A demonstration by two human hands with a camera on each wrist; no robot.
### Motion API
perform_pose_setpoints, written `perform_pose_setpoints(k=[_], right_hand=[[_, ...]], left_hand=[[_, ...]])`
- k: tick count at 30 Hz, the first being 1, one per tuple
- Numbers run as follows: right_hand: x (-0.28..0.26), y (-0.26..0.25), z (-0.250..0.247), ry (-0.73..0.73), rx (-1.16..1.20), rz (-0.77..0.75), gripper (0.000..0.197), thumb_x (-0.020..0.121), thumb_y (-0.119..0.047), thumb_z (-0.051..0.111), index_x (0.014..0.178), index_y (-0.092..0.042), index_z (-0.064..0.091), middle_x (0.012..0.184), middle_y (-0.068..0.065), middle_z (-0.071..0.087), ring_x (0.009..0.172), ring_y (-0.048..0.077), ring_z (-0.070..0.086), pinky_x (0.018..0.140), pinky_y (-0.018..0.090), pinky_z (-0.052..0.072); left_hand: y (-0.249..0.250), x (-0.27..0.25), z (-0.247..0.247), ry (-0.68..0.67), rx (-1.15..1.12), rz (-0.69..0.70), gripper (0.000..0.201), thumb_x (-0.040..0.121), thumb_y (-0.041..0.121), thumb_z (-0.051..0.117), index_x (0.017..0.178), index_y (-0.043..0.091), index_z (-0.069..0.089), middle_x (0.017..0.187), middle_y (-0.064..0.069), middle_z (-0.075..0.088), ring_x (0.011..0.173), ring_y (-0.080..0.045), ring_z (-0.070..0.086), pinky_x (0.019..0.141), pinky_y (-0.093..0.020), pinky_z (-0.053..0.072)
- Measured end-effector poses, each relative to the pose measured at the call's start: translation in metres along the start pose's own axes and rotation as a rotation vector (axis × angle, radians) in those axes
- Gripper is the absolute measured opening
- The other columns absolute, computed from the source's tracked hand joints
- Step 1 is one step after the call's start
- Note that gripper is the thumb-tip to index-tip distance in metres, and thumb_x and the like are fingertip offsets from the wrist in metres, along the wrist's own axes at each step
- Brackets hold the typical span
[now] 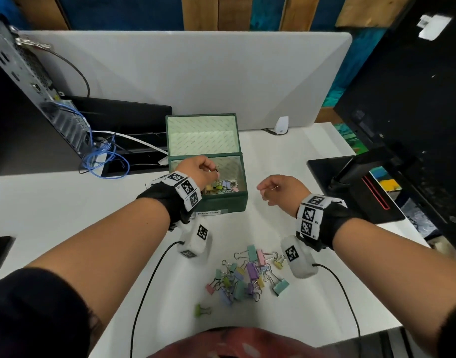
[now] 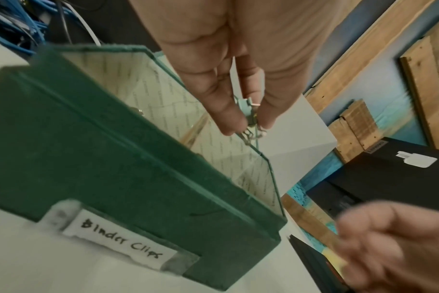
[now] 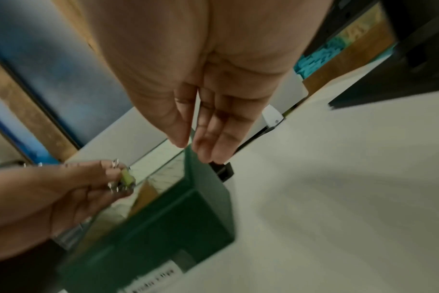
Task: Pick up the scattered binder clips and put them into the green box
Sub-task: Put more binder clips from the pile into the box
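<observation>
The green box [image 1: 221,200] stands open on the white desk, its lid [image 1: 201,135] tipped back, with several pastel binder clips [image 1: 223,186] inside. My left hand [image 1: 213,171] hovers over the box's left side and pinches a couple of binder clips [image 2: 248,113] between thumb and fingers; a yellow-green one [image 3: 127,177] shows in the right wrist view. My right hand [image 1: 266,190] hangs just right of the box, its fingers [image 3: 213,138] relaxed and holding nothing. A pile of scattered clips [image 1: 247,275] lies near the desk's front edge, with a lone green clip [image 1: 202,310] below it.
A computer tower [image 1: 28,86] and blue cables [image 1: 105,161] sit at the left. A black monitor stand [image 1: 363,182] is at the right. The grey divider [image 1: 195,73] closes the back, with a small white device [image 1: 281,125] at its foot.
</observation>
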State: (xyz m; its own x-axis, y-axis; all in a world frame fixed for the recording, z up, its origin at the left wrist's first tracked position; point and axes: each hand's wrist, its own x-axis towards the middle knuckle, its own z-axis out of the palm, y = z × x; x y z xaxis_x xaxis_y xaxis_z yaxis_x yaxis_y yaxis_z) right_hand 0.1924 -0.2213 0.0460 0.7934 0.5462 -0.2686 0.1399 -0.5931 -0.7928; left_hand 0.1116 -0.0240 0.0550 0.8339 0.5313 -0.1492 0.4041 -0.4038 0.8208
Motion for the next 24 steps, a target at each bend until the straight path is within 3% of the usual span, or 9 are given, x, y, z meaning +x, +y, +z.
perform_pose_setpoints(k=[4,7,9,11,14,16,19,21,24], right_hand=[[-0.014,0.024,-0.004,-0.080,-0.243,-0.023,0.018,0.086,-0.007,0.055,0.092,-0.019,0.066,0.086,-0.003,0.061,0.072,0.012,0.053,0.073,0.022,0.042],[-0.023,0.039,-0.003,-0.217,-0.422,-0.018,0.021,0.083,-0.010,0.059,0.099,-0.019,0.068,0.086,-0.012,0.059,0.081,0.010,0.054,0.066,0.012,0.039],[-0.029,0.046,0.001,-0.357,-0.570,-0.032,0.025,0.081,-0.017,0.065,0.105,-0.023,0.066,0.094,-0.010,0.060,0.088,0.010,0.054,0.069,0.012,0.039],[-0.034,0.051,0.007,-0.457,-0.661,-0.029,0.034,0.080,-0.025,0.068,0.113,-0.023,0.062,0.111,0.000,0.059,0.093,0.012,0.053,0.079,0.020,0.040],[-0.039,0.056,0.019,-0.491,-0.704,-0.027,0.046,0.077,-0.031,0.071,0.121,-0.025,0.056,0.121,0.006,0.054,0.097,0.016,0.052,0.087,0.025,0.041],[-0.039,0.059,0.027,-0.514,-0.766,-0.044,0.058,0.075,-0.035,0.073,0.127,-0.026,0.050,0.125,0.007,0.049,0.110,0.023,0.052,0.094,0.030,0.042],[-0.039,0.062,0.036,-0.518,-0.841,-0.084,0.069,0.068,-0.041,0.077,0.128,-0.030,0.045,0.127,0.007,0.044,0.117,0.027,0.047,0.097,0.037,0.043],[-0.039,0.063,0.039,-0.497,-0.850,-0.109,0.065,0.068,-0.038,0.076,0.125,-0.030,0.045,0.125,0.007,0.044,0.116,0.028,0.046,0.095,0.037,0.043],[-0.037,0.065,0.042,-0.468,-0.809,-0.115,0.059,0.069,-0.036,0.076,0.119,-0.027,0.048,0.121,0.007,0.046,0.114,0.028,0.046,0.094,0.037,0.044]], left_hand=[[0.001,0.003,0.006,-0.048,0.125,0.004,0.029,0.081,0.024,0.068,0.108,0.021,0.062,0.105,0.004,0.054,0.085,-0.013,0.053,0.069,-0.018,0.042],[0.000,-0.004,0.014,-0.078,0.290,0.106,0.026,0.077,0.027,0.070,0.102,0.029,0.061,0.116,0.003,0.053,0.097,-0.017,0.056,0.083,-0.026,0.046],[0.001,-0.016,0.023,-0.163,0.340,0.235,0.025,0.078,0.026,0.069,0.103,0.025,0.063,0.113,0.001,0.055,0.095,-0.015,0.056,0.083,-0.026,0.045],[-0.001,-0.029,0.036,-0.363,0.416,0.301,0.026,0.080,0.027,0.066,0.106,0.023,0.063,0.110,0.001,0.060,0.091,-0.013,0.056,0.079,-0.023,0.044],[-0.009,-0.044,0.059,-0.597,0.603,0.304,0.031,0.078,0.032,0.067,0.109,0.027,0.061,0.108,0.002,0.059,0.092,-0.015,0.058,0.079,-0.026,0.046],[-0.016,-0.051,0.074,-0.684,0.705,0.268,0.045,0.074,0.038,0.070,0.115,0.027,0.058,0.114,-0.001,0.055,0.100,-0.020,0.057,0.082,-0.029,0.045],[-0.022,-0.062,0.088,-0.740,0.807,0.248,0.064,0.065,0.047,0.075,0.120,0.023,0.052,0.116,-0.005,0.052,0.101,-0.026,0.056,0.080,-0.034,0.048],[-0.024,-0.067,0.094,-0.728,0.835,0.247,0.068,0.061,0.050,0.077,0.115,0.020,0.052,0.113,-0.006,0.049,0.099,-0.026,0.054,0.073,-0.031,0.043],[-0.028,-0.070,0.099,-0.690,0.823,0.228,0.075,0.056,0.053,0.079,0.114,0.019,0.049,0.112,-0.006,0.045,0.103,-0.025,0.048,0.076,-0.032,0.041]])
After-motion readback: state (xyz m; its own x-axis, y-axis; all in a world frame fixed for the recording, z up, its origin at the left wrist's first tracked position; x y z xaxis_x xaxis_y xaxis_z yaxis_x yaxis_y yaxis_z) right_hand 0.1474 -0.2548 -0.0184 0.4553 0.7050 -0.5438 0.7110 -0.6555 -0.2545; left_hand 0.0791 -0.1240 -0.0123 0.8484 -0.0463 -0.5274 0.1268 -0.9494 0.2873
